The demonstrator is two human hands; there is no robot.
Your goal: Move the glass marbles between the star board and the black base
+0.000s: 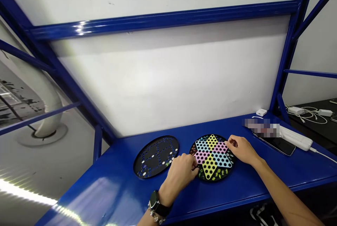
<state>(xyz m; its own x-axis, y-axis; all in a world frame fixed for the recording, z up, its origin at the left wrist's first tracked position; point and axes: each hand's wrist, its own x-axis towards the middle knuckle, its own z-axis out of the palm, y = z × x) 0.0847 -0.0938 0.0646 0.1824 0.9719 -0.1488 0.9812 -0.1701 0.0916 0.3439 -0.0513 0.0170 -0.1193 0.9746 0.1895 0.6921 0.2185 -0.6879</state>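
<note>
A round black Chinese checkers board (210,159) lies on the blue tabletop. On it is a star of yellow, pink and light-blue points with black holes, and marbles (220,174) sit in the rim spaces around it. My left hand (183,168), with a watch and a bracelet on the wrist, has its fingers curled at the board's left edge by a pink point. My right hand (241,148) pinches at the upper right edge by the other pink point. Left of my hands lies a second black round board (155,157) with blue-ringed holes and several white spots.
A dark phone (280,145) and a white power strip (296,138) with a cable lie to the right. A small white charger box (261,112) is near the back edge. Blue frame bars (163,22) and a white panel (168,78) rise behind the tabletop.
</note>
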